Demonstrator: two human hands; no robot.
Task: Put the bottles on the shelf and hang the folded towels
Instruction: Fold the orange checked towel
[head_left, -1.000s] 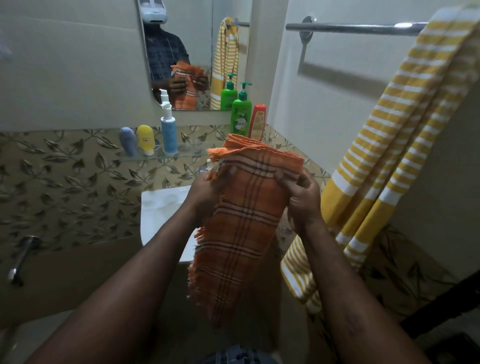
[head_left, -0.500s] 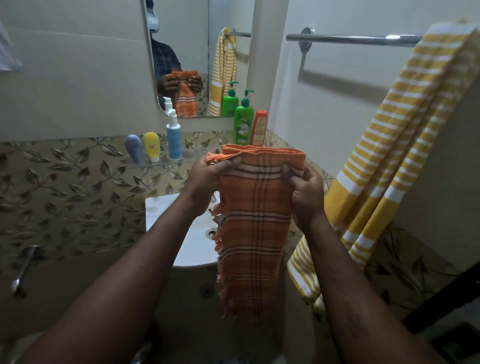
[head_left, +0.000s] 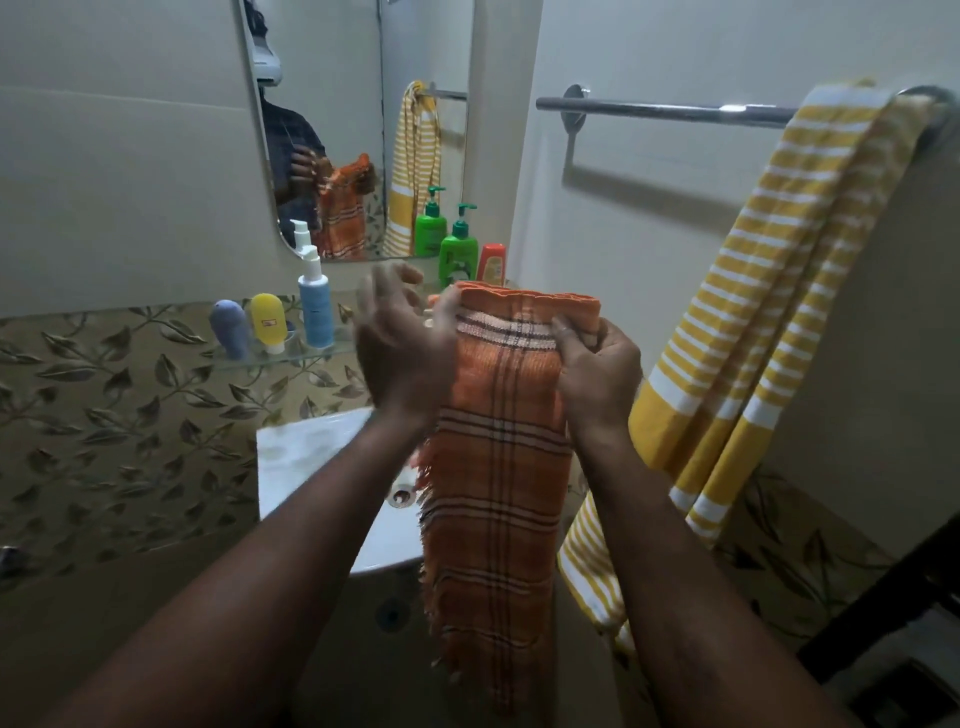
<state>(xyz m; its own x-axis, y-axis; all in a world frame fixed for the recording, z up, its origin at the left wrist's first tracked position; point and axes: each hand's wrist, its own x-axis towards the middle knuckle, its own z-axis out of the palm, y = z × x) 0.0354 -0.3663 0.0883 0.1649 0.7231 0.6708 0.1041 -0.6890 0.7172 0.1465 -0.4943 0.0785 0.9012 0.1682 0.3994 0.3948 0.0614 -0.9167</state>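
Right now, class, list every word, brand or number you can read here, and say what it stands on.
No text reads clearly.
Green pump bottle: label blurred.
Red bottle: label blurred.
Yellow tube: small red label, too small.
Blue spray bottle: dark print, too small.
Orange towel: checks only, no text.

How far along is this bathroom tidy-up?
Looks done: bottles stand on the glass shelf, and the yellow striped towel hangs over the rail. In hand: the right hand pinches the top of the folded orange towel; the left hand is open beside it. Left: hanging that orange towel on the rail.
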